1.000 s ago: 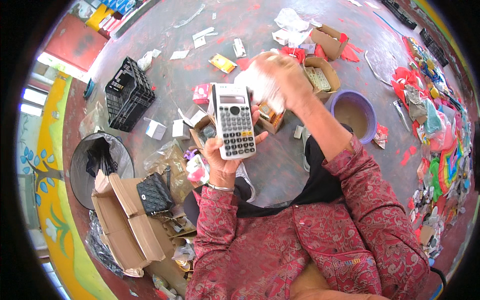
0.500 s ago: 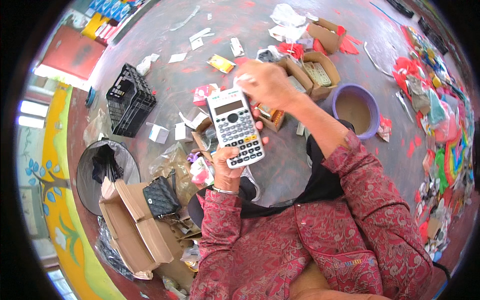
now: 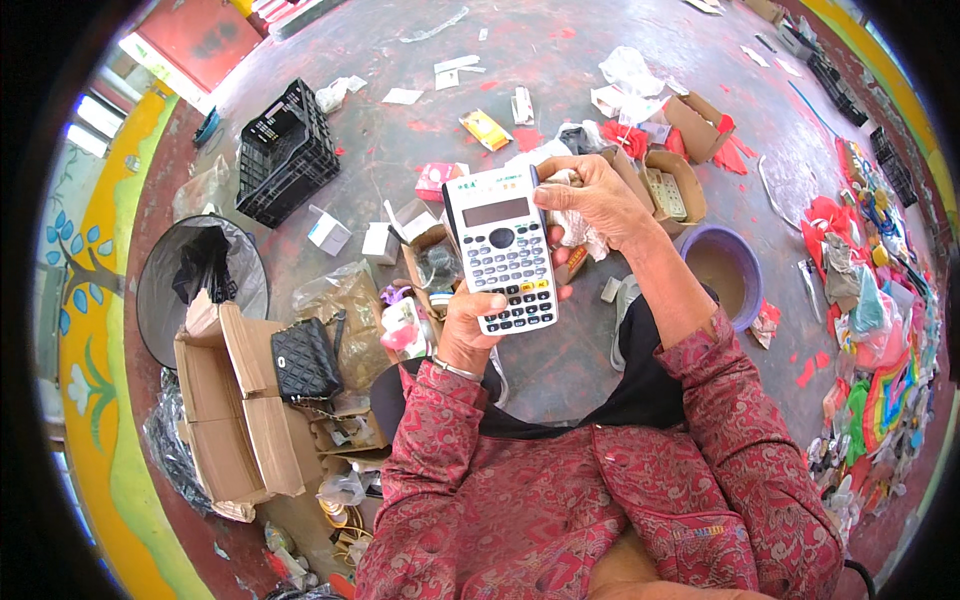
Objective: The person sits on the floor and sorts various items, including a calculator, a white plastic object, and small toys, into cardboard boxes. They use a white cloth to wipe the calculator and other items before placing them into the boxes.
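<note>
A white scientific calculator (image 3: 507,258) with a dark screen and black and yellow keys is held up in front of me. My left hand (image 3: 470,322) grips its lower end, with the thumb on the face by the bottom keys and fingertips showing past the right edge. At the upper right corner, my right hand (image 3: 602,198) pinches a crumpled white cloth (image 3: 580,232), its thumb and fingers close against the calculator's edge. Part of the cloth is hidden behind the fingers.
A purple basin (image 3: 755,278) of murky water stands right of my knee. Open cardboard boxes (image 3: 697,128) lie ahead. To the left are a black crate (image 3: 285,160), a round bin (image 3: 150,300), a black quilted bag (image 3: 303,362) and a long carton (image 3: 213,420). Colourful scraps (image 3: 870,300) cover the far right.
My right hand has moved with the cloth from the calculator's top left to its upper right edge. My left hand still holds the calculator. The whole view has shifted slightly.
</note>
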The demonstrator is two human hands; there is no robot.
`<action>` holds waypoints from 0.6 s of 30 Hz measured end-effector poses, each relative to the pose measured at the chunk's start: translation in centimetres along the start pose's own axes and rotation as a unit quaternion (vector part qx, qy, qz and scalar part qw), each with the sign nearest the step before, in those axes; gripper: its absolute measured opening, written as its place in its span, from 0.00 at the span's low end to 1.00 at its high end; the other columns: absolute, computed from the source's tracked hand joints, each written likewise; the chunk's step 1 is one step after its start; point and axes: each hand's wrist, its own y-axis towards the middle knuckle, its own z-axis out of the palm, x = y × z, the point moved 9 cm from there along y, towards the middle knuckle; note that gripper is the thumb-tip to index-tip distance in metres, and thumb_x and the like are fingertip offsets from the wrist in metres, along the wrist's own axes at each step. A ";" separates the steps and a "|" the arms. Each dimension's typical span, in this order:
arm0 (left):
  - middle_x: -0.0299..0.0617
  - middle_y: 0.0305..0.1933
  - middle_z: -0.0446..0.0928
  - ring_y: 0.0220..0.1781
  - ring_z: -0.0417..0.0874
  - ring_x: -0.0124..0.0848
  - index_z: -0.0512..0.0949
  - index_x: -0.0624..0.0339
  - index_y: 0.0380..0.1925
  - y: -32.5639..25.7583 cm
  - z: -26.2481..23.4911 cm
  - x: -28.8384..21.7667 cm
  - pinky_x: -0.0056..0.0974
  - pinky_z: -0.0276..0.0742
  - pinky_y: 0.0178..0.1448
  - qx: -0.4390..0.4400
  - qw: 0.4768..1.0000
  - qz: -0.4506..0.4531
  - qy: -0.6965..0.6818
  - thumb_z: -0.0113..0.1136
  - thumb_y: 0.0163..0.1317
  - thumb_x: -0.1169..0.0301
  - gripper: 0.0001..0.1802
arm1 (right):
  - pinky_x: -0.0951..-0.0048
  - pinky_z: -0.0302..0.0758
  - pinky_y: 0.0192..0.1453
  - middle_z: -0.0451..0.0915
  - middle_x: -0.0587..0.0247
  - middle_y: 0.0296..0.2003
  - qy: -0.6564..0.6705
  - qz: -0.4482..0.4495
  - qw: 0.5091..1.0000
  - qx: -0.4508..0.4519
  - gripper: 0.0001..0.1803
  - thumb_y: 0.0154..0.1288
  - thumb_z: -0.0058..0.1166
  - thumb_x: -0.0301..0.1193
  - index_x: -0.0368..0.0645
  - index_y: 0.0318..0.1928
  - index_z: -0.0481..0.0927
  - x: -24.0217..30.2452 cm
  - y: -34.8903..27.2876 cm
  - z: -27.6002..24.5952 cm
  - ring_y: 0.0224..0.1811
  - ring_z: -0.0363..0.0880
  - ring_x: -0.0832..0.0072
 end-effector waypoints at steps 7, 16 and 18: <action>0.43 0.49 0.73 0.49 0.75 0.34 0.65 0.64 0.53 -0.3 -2.9 -1.2 0.37 0.70 0.54 -0.058 0.983 0.007 0.173 0.64 0.46 0.70 0.32 | 0.82 0.68 0.35 0.76 0.69 0.28 -0.076 -0.087 0.993 -0.007 0.13 0.47 0.60 0.25 0.33 0.35 0.79 2.4 -0.9 -0.5 0.31 0.72 0.84; 0.36 0.38 0.78 0.39 0.75 0.23 0.76 0.65 0.42 -0.5 -3.3 -4.6 0.30 0.71 0.45 -0.175 0.863 0.153 0.447 0.61 0.53 0.69 0.17 | 0.80 0.66 0.35 0.74 0.68 0.28 -0.276 -0.199 0.939 0.055 0.13 0.44 0.61 0.23 0.34 0.34 0.78 5.0 -1.7 1.6 0.31 0.70 0.83; 0.36 0.37 0.78 0.38 0.75 0.22 0.76 0.65 0.41 -0.6 -3.3 -4.7 0.29 0.71 0.44 -0.178 0.836 0.156 0.494 0.61 0.53 0.69 0.16 | 0.80 0.68 0.36 0.76 0.68 0.29 -0.283 -0.177 0.942 0.044 0.12 0.46 0.61 0.24 0.35 0.34 0.77 4.8 -1.5 1.0 0.33 0.72 0.83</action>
